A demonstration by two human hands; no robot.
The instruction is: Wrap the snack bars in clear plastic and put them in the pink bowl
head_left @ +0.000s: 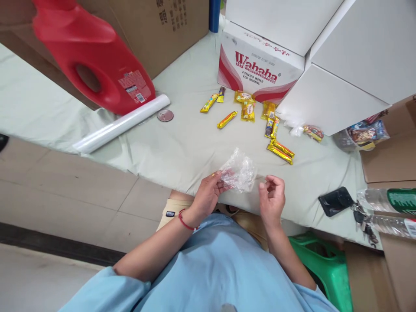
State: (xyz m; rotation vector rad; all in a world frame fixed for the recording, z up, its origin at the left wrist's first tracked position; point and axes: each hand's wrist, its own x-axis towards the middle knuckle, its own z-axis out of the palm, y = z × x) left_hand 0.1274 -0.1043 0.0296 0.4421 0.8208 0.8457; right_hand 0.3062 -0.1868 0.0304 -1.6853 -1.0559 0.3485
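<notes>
Crumpled clear film [242,173] is held over the near edge of the table [185,138], in front of your body. Grip: your left hand [208,193] pinches its left side between thumb and fingers, which probably leaves the rest loose toward the right. Your right hand [272,199] is curled just beside the film's right side; cannot tell whether it pinches a thin edge. Yellow-wrapped snacks [248,111] lie scattered farther off, likely within your reach. White roll [123,123] rests at left beside the red jug [107,56], seemingly out of your way.
</notes>
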